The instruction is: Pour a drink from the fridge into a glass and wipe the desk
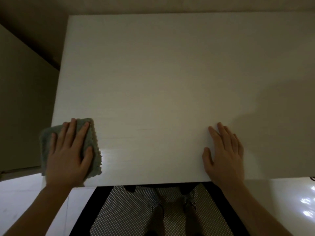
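A white desk (170,82) fills most of the view. At its near left corner lies a folded grey-green cloth (95,147), partly hanging over the left edge. My left hand (69,150) lies flat on top of the cloth with fingers spread, pressing it onto the desk. My right hand (225,154) rests palm down on the bare desk near the front edge at the right, holding nothing. No glass, drink or fridge is in view.
Below the desk's front edge I see a dotted mat (136,213) with a black border and my feet on it. A pale cabinet side (22,99) stands left of the desk. Glossy white floor (289,198) shows at both lower corners.
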